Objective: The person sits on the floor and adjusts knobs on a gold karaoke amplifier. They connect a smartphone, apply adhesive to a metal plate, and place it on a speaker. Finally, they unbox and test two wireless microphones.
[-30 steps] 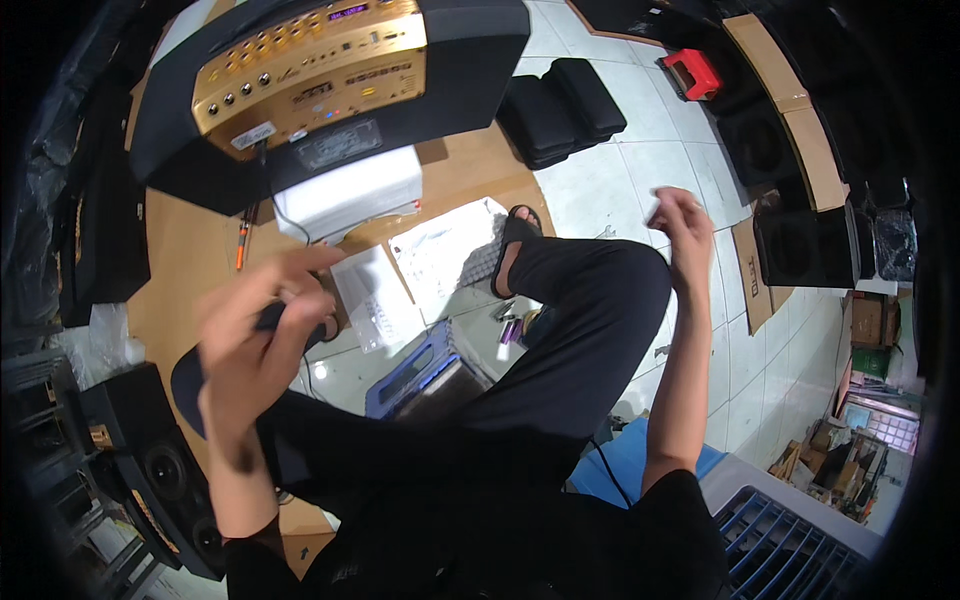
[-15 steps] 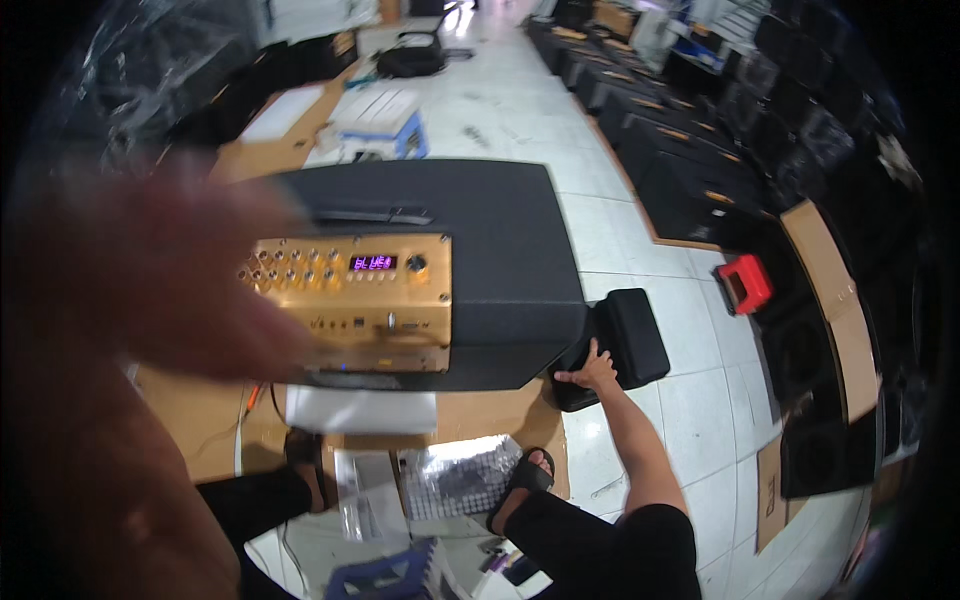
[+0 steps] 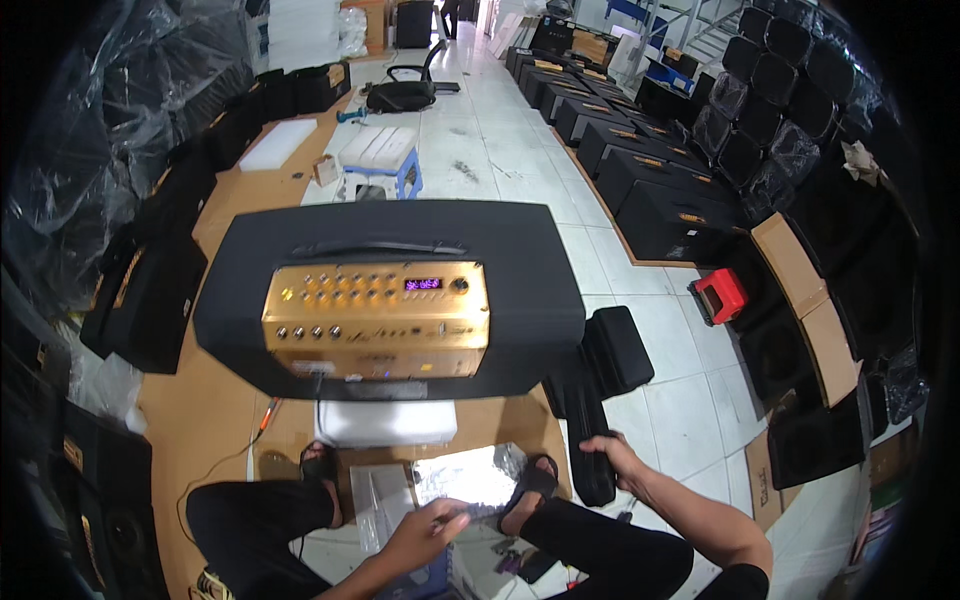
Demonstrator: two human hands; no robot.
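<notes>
Before me stands a large black speaker (image 3: pixel 510 240) with a carry handle and a gold control panel (image 3: pixel 376 318) with knobs and a lit purple display. At its right corner, my right hand (image 3: pixel 612 458) is closed round the near end of a long slim black case (image 3: pixel 588 430). A second black padded piece (image 3: pixel 620 350) lies beside the case's far end; I cannot tell whether the two are joined. Low in the middle, my left hand (image 3: pixel 430 532) hovers with curled fingers over the silver bubble-wrap sheet (image 3: pixel 470 478) between my feet. What its fingers hold, if anything, is hidden.
A white foam block (image 3: pixel 385 423) lies under the speaker's near edge, on cardboard. A blue-and-white stool (image 3: pixel 380 160) stands behind the speaker. A red stool (image 3: pixel 719 296) and rows of black speakers (image 3: pixel 650 200) line the right. Wrapped black boxes (image 3: pixel 130 130) fill the left.
My left hand has dropped from high on the left, before the panel, to low in the middle. My right hand has come nearer me, drawing the slim case's end along. The view has shifted.
</notes>
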